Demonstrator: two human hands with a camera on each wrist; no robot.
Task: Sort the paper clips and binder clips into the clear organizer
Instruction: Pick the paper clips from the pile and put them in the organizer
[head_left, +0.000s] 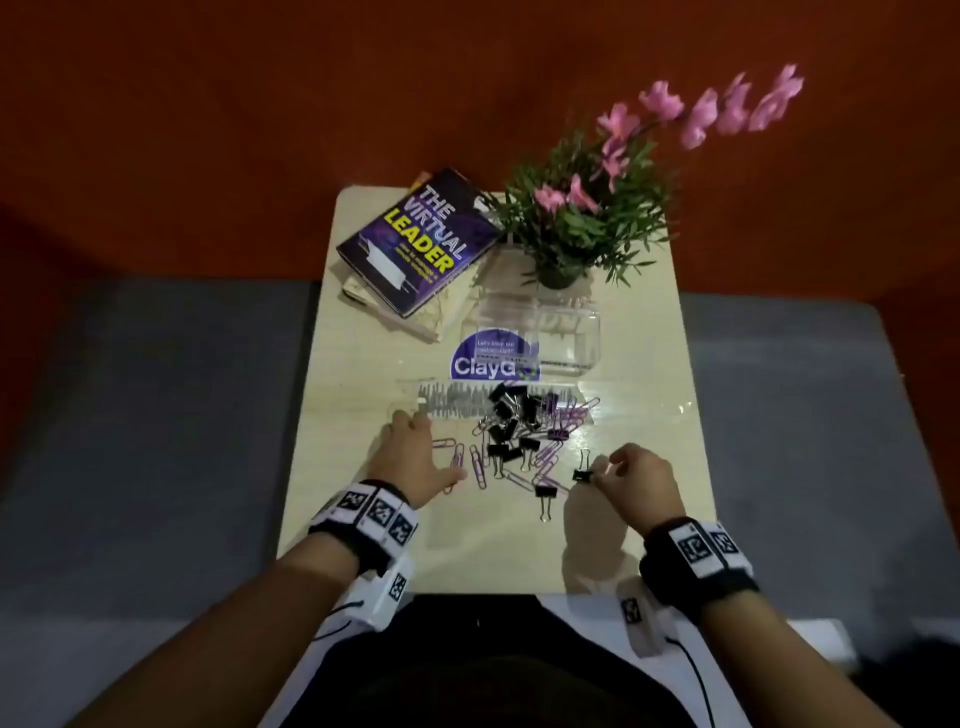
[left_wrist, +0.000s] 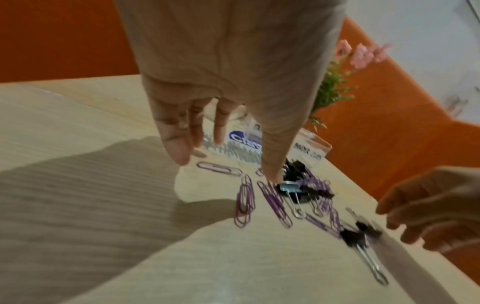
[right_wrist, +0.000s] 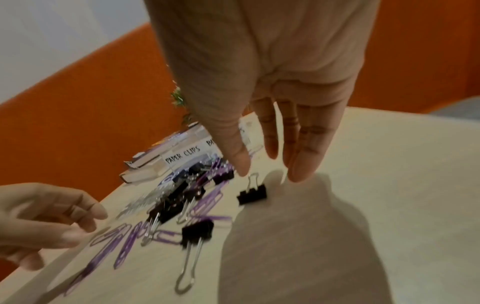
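R hand (head_left: 636, 475) hovered just above a lone black binder clip (right_wrist: 252, 194) at the pile's near-right edge, thumb & fingers apart, nothing held yet; prob. lining up a pinch, since that clip lay clear of the tangle. L hand (head_left: 415, 457) was spread, fingers relaxed, over the purple paper clips (left_wrist: 245, 200) on the pile's left, empty too. Mixed pile (head_left: 524, 431) sat mid-table (head_left: 493, 551), nothing sorted that I could see. Clear organizer (head_left: 540, 332) stood just behind the pile, w/ a "PAPER CLIPS" label (right_wrist: 184, 157) facing the person, so within reach of both hands
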